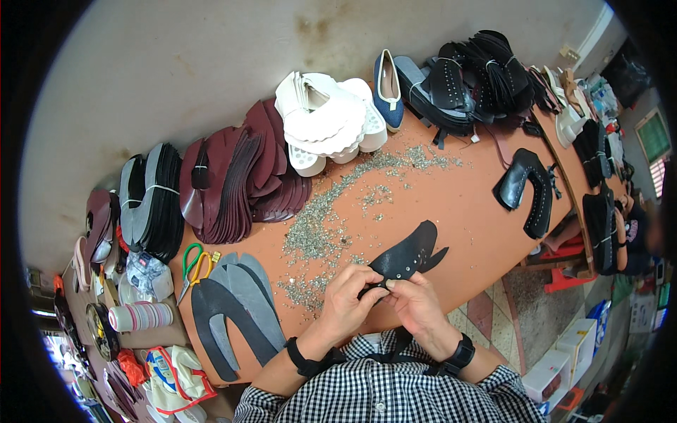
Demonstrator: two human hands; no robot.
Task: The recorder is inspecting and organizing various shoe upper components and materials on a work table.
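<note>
A curved black shoe upper (pixel 407 255) with a row of small metal studs or eyelets is held between my two hands, close to my chest. My left hand (pixel 350 290) grips its near edge, thumb and fingers pinched together. On the same edge, just to the right, my right hand (pixel 417 308) is closed with its thumb and forefinger at the row. Whatever small piece may sit between the fingertips is hidden. Beyond my hands, loose small metal studs (pixel 319 224) spread over the orange tabletop (pixel 430 183). Grey and black U-shaped uppers (pixel 211 310) lie by my left forearm.
Scissors (pixel 190 271) lie at the left. Along the wall stand bundled grey-black uppers (pixel 163 204), maroon uppers (pixel 226 183), white pieces (pixel 317 109), a blue shoe (pixel 388 88) and black studded bundles (pixel 486 77). Studded black uppers (pixel 525 183) sit at right; another person (pixel 635 233) is beyond.
</note>
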